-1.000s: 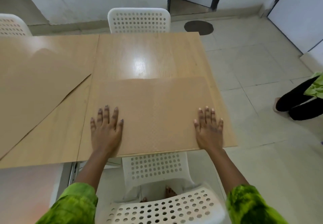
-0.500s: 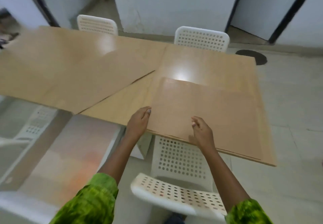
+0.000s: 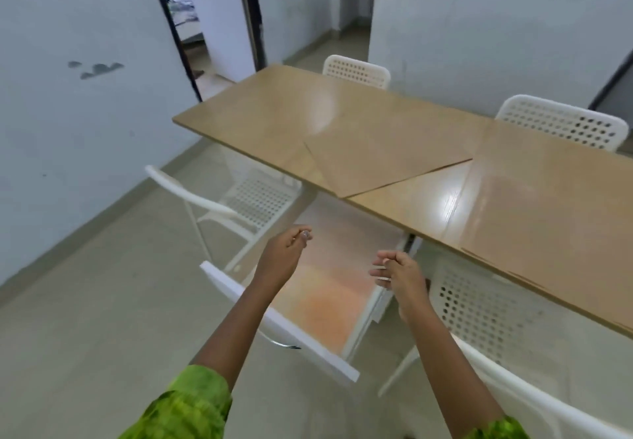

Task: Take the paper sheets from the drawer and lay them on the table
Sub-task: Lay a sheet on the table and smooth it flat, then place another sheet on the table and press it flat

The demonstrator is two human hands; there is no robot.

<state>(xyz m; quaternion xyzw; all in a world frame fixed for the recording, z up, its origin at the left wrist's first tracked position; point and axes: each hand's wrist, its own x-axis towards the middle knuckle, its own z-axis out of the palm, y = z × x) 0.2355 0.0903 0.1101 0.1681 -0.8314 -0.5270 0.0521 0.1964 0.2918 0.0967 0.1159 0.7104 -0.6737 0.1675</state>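
Both hands hover over the pulled-out white drawer (image 3: 284, 330) under the table's near edge. Its inside shows a pale sheet with an orange tint (image 3: 329, 294); I cannot tell whether more lie under it. My left hand (image 3: 284, 257) and my right hand (image 3: 399, 276) are loosely curled and hold nothing. Two brown paper sheets lie on the wooden table (image 3: 274, 103). One sheet (image 3: 383, 157) lies at an angle, a corner over the near edge. The other sheet (image 3: 548, 219) lies flat to the right.
White perforated chairs stand around the table: one (image 3: 253, 199) left of the drawer, one (image 3: 496, 315) right of it below the table edge, and two on the far side (image 3: 356, 70) (image 3: 561, 120). A doorway (image 3: 191, 27) opens in the wall at the left.
My hands left the right-hand sheet on the table and dropped toward the drawer. The view swung left and down, so the drawer now sits under my hands.
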